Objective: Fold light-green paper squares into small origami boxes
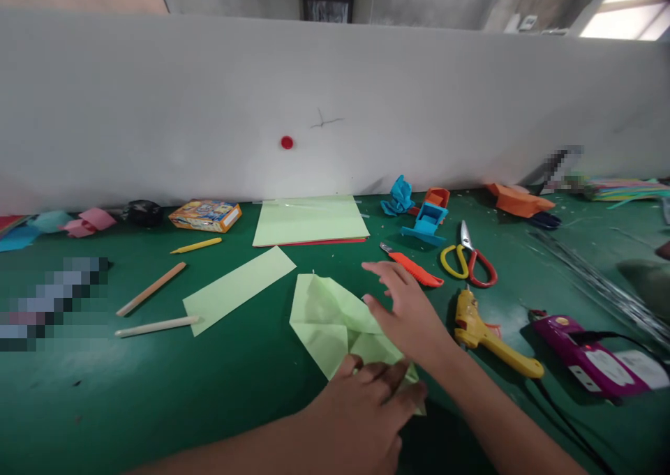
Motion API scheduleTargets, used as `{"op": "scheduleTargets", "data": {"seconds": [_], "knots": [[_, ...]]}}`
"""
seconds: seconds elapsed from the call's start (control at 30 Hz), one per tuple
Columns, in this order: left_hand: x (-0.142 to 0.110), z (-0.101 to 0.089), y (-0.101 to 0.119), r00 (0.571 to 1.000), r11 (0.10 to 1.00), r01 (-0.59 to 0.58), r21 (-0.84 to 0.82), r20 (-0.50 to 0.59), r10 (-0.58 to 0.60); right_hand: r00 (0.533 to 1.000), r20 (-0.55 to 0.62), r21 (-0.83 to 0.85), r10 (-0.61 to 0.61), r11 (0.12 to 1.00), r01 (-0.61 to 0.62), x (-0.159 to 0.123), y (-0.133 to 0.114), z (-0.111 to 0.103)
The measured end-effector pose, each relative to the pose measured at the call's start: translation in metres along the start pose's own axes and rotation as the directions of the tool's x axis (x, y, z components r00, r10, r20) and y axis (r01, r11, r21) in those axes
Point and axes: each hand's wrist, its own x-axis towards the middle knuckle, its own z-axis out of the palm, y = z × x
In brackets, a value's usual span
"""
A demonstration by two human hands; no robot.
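Through the head camera I see a creased, light green folded paper [317,321] on the dark green table [209,398], at the center of the working area. It lies mostly beyond the left hand [369,405] as I look, and to the left of the right hand [413,318], whose thumb overlaps its right margin. The left hand lies over the near part of the paper, palm down with fingers bent and fairly close together (I cannot tell whether they pinch the sheet or merely press it, since the hand hides its own grip). The right hand is spread, thumb and forefinger well apart, with nothing visible in it; whether it touches the paper I cannot tell. Left of the folded paper I note a rectangular green strip [238,290], set obliquely, one end near the paper; the tip of a pale stick [157,326] overlaps its near left corner. Beyond lies a flat green sheet [311,220], a red edge showing beneath. Beyond the right hand is an orange cutter [416,269]; farther right are scissors [467,241] with yellow and red handles and a yellow glue gun [471,321].
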Motion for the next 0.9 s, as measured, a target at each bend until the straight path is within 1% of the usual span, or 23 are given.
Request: {"op": "scheduleTargets", "data": {"seconds": [0.07, 0.13, 0.17, 0.2, 0.27, 0.33, 0.43, 0.5, 0.6, 0.7, 0.77, 0.8, 0.83, 0.9], "knots": [[0.004, -0.017, -0.002, 0.998, 0.994, -0.066, -0.090, -0.024, 0.064, 0.985, 0.159, -0.109, 0.065, 0.993, -0.048, -0.004, 0.001, -0.001], [-0.005, -0.036, -0.014, 0.991, 0.977, -0.133, -0.169, -0.018, 0.132, 0.946, 0.289, -0.215, 0.146, 0.973, -0.084, -0.006, 0.002, -0.002], [-0.013, -0.043, -0.023, 0.993, 0.978, -0.116, -0.176, -0.035, 0.112, 0.933, 0.321, -0.258, 0.163, 0.963, -0.079, -0.007, 0.003, -0.001], [-0.023, -0.048, -0.035, 0.997, 0.983, -0.065, -0.170, -0.056, 0.057, 0.929, 0.333, -0.295, 0.160, 0.954, -0.059, -0.006, 0.003, -0.001], [-0.044, -0.050, -0.059, 0.993, 0.993, 0.032, -0.110, -0.109, -0.044, 0.940, 0.317, -0.351, 0.125, 0.936, -0.006, -0.004, 0.003, 0.000], [-0.059, -0.043, -0.080, 0.987, 0.995, 0.092, -0.032, -0.126, -0.095, 0.951, 0.289, -0.400, 0.107, 0.917, 0.018, -0.002, 0.001, 0.002], [-0.064, -0.029, -0.098, 0.975, 0.988, 0.150, 0.038, -0.171, -0.142, 0.956, 0.280, -0.438, 0.091, 0.898, 0.043, 0.000, -0.002, 0.007], [-0.059, -0.024, -0.101, 0.969, 0.982, 0.175, 0.066, -0.190, -0.159, 0.959, 0.275, -0.444, 0.076, 0.894, 0.057, 0.000, -0.001, 0.010], [-0.051, -0.023, -0.101, 0.972, 0.981, 0.171, 0.086, -0.176, -0.154, 0.973, 0.229, -0.434, 0.016, 0.897, 0.087, -0.002, 0.001, 0.012], [-0.047, -0.025, -0.098, 0.970, 0.978, 0.185, 0.094, -0.177, -0.166, 0.989, 0.097, -0.389, -0.111, 0.911, 0.140, -0.006, -0.001, 0.008], [-0.046, -0.025, -0.096, 0.962, 0.970, 0.213, 0.113, -0.197, -0.189, 0.980, 0.005, -0.339, -0.201, 0.921, 0.191, -0.010, -0.006, 0.004], [-0.045, -0.024, -0.095, 0.959, 0.965, 0.227, 0.133, -0.202, -0.198, 0.971, -0.008, -0.308, -0.238, 0.924, 0.224, -0.012, -0.009, 0.001], [-0.044, -0.023, -0.094, 0.958, 0.959, 0.235, 0.157, -0.202, -0.202, 0.963, 0.018, -0.269, -0.270, 0.926, 0.264, -0.014, -0.013, -0.001], [-0.042, -0.021, -0.094, 0.960, 0.950, 0.236, 0.206, -0.203, -0.195, 0.933, 0.177, -0.174, -0.314, 0.923, 0.344, -0.019, -0.018, -0.003]]}}
